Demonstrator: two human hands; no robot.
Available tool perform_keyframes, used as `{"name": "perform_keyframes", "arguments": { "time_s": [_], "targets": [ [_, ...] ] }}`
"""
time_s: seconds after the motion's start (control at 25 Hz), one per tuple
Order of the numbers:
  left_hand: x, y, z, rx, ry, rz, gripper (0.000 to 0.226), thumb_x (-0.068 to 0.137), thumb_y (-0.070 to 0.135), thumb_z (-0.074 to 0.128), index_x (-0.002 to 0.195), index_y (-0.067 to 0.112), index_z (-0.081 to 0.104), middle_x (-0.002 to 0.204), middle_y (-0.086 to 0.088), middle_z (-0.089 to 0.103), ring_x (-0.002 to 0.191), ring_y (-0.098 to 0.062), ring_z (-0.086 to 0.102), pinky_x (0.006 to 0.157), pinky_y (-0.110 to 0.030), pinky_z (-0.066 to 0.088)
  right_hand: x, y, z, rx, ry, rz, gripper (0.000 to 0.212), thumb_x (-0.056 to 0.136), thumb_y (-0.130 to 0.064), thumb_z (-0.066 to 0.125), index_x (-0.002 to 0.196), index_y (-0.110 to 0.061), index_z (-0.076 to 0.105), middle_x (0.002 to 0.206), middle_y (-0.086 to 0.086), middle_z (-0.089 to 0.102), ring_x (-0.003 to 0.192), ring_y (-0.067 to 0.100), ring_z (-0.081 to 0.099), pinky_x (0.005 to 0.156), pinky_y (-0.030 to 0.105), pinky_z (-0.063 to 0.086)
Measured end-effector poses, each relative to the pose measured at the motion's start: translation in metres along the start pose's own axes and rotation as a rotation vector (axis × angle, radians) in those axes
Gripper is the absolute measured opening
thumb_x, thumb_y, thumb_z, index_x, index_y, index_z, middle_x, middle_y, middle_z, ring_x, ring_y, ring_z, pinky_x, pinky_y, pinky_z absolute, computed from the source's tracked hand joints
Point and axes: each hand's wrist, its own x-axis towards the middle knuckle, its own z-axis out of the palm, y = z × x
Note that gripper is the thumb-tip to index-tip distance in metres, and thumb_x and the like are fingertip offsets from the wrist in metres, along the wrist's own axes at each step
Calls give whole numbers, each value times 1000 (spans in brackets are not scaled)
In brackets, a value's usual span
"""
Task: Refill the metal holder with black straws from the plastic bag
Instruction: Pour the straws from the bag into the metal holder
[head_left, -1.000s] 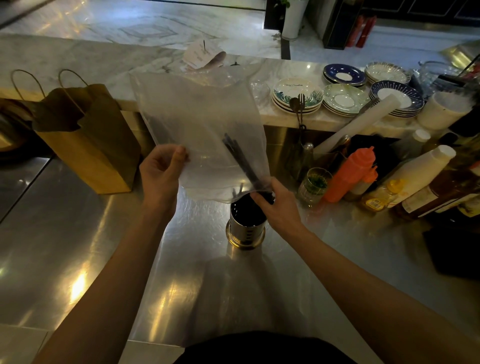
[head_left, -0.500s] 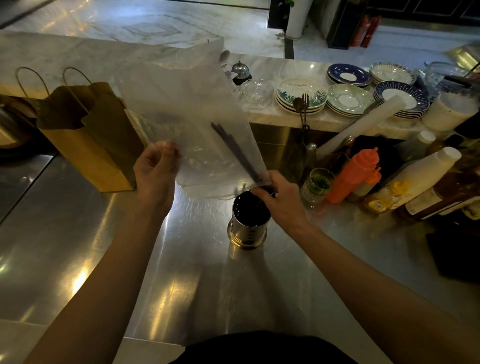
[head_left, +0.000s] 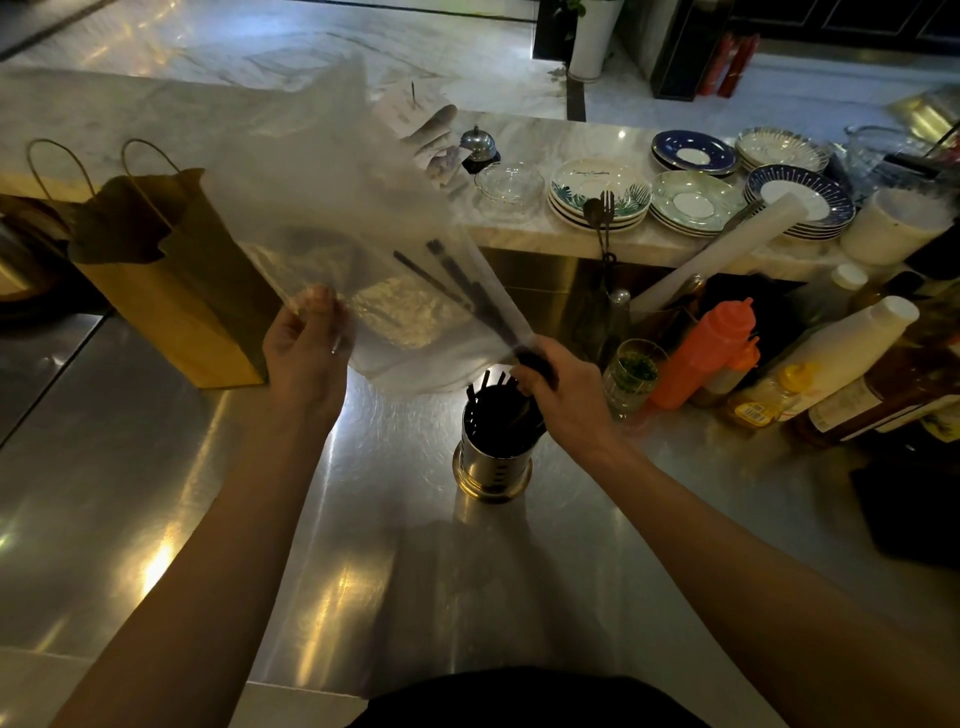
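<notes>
Steel counter (head_left: 156, 467), dim light. Plastic bag (head_left: 332, 218) tilted above metal holder (head_left: 493, 462). Left hand (head_left: 306, 353) pinches bag edge; right hand (head_left: 563, 395) grips bag mouth around black straws (head_left: 457, 283). Straw count unclear through film.

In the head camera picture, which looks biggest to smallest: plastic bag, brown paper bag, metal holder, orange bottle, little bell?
1. plastic bag
2. brown paper bag
3. metal holder and orange bottle look alike, so unranked
4. bell, smallest, though it sits farther from the camera
</notes>
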Motion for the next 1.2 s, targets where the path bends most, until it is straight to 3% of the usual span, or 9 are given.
{"name": "perform_keyframes", "arguments": {
  "time_s": [0.12,0.4,0.52,0.64,0.8,0.96,1.08,1.2],
  "targets": [
    [0,0,-1,-26,10,1,15,100,10,50,87,13,58,69,9,64,66,-2,58,71,-20,53,-2,3,0,-3,12,-12,27,98,-10,50,123,-14,60,82,-4,63,72,3,60,68,18,51],
    [-1,1,-5,-127,124,-59,15,99,9,52,85,13,59,66,9,65,61,0,60,66,-19,54,-2,4,3,-103,-62,-24,15,102,-11,40,105,-11,55,83,5,55,75,16,53,65,24,42],
    [2,9,-9,-185,161,-68,15,99,9,53,85,13,59,67,9,66,64,0,62,62,-17,54,0,4,-2,-186,-87,-50,16,102,-12,38,107,-13,54,80,-4,51,72,12,51,62,28,43],
    [3,10,-11,-200,161,-64,17,99,8,52,85,12,60,65,7,65,62,-1,60,61,-17,53,-1,4,-5,-266,-106,-57,17,102,-14,37,111,-13,52,84,-1,54,74,14,54,64,37,48],
    [-1,0,-10,-110,193,-78,11,97,12,57,87,13,61,72,4,64,63,-3,61,59,-18,51,-3,4,-7,-306,-107,-47,14,102,-18,36,108,-14,48,80,0,52,67,14,50,56,33,42],
    [4,0,-14,-174,270,-132,8,94,15,61,87,12,60,74,3,64,65,-3,63,65,-20,54,-5,6,-16,-416,-81,-52,10,102,-17,37,102,-14,46,76,-3,48,64,12,47,57,29,37],
    [15,-1,-33,-254,285,-161,15,91,16,67,102,8,61,78,1,66,72,-6,65,79,-28,57,-8,6,-25,-432,-71,-51,9,102,-18,36,96,-17,43,74,-2,47,63,14,46,56,30,38],
    [19,-7,-54,-167,289,-185,25,86,38,70,102,19,65,84,11,69,77,-1,66,83,-24,54,-12,11,-30,-461,-91,-38,9,103,-18,36,95,-19,40,73,-4,45,62,11,44,55,25,31]
  ]
}}
